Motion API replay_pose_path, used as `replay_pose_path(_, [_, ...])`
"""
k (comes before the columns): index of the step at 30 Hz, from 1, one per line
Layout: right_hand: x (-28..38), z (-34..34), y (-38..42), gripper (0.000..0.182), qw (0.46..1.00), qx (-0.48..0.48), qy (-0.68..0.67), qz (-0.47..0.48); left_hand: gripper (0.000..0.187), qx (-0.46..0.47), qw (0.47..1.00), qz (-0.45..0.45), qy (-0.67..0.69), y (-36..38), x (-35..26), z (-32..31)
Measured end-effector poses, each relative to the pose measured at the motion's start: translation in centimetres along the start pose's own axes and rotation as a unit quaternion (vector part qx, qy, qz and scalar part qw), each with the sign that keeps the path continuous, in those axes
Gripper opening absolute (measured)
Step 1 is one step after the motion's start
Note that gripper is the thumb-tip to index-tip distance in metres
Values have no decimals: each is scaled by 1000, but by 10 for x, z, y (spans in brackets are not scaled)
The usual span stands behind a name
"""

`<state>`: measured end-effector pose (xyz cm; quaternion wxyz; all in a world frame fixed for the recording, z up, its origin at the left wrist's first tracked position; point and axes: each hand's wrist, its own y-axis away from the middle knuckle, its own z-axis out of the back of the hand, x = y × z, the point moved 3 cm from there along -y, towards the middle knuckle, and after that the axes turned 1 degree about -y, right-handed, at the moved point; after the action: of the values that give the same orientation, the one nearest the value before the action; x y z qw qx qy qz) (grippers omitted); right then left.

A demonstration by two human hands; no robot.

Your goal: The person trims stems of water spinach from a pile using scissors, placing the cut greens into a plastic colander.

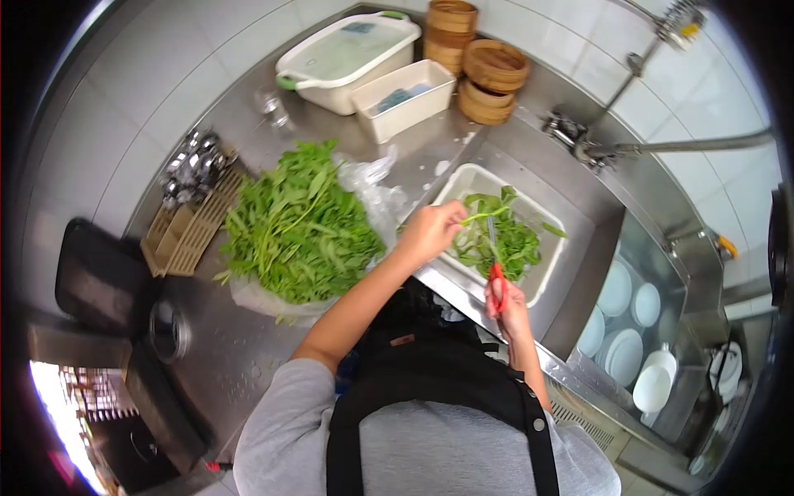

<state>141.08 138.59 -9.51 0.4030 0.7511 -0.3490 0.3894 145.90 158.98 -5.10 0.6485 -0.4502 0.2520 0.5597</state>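
Over a white rectangular basin (552,236) in the steel sink, my left hand (432,234) pinches a green leafy stem (477,218). My right hand (510,307) grips red-handled scissors (497,285), their blades pointing up at the stem. Whether the blades are parted is too small to tell. Cut leafy greens (514,253) lie in the basin beneath both hands. A large heap of the same greens (298,236) rests on a plastic bag on the counter, left of my left hand.
Bamboo steamers (495,66), a lidded white tub (347,58) and a cream bin (405,112) stand at the back. A cutlery rack (184,240) is at left. White plates (622,355) sit in the right sink, and a faucet (591,150) juts from the wall.
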Motion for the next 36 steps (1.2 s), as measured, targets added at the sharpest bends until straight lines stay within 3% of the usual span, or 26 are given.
replay_pose_path(3, [-15,22,-3,30,999,-41,-12,-32,21,22,997,-16,-75,5,15,-12])
replay_pose_path(7, [-17,42,-10,31,991,-133,-15,-11,22,-35,996,47,-74,23,4,16])
replay_pose_path(9, [-12,50,-14,31,989,-147,-27,-6,23,-245,967,43,-58,39,1,54])
replay_pose_path(10, [-8,51,-16,30,988,-152,-18,9,22,-274,944,-16,-180,46,8,80])
replay_pose_path(11, [-4,52,-18,30,987,-158,-10,24,20,-330,924,-40,-191,58,12,106])
replay_pose_path(12, [-2,53,-22,29,987,-154,-9,36,13,-367,911,69,-174,72,12,130])
replay_pose_path(14, [-1,49,-29,29,989,-139,2,42,9,-424,854,84,-290,94,13,169])
replay_pose_path(17, [2,32,-38,33,993,-100,33,48,21,-353,814,241,-392,120,29,197])
replay_pose_path(20, [6,-10,-40,50,994,64,74,48,23,-306,846,235,-367,135,52,204])
replay_pose_path(23, [10,-60,-35,54,975,192,110,31,22,-317,867,196,-330,131,43,204])
replay_pose_path(26, [10,-98,-30,31,953,288,94,-11,19,-342,890,159,-255,123,19,202])
replay_pose_path(29, [13,-117,-28,26,931,350,101,-1,17,-323,916,129,-202,108,-11,193])
replay_pose_path(36, [23,-94,-22,26,953,289,83,42,17,-225,961,52,-151,67,-21,145])
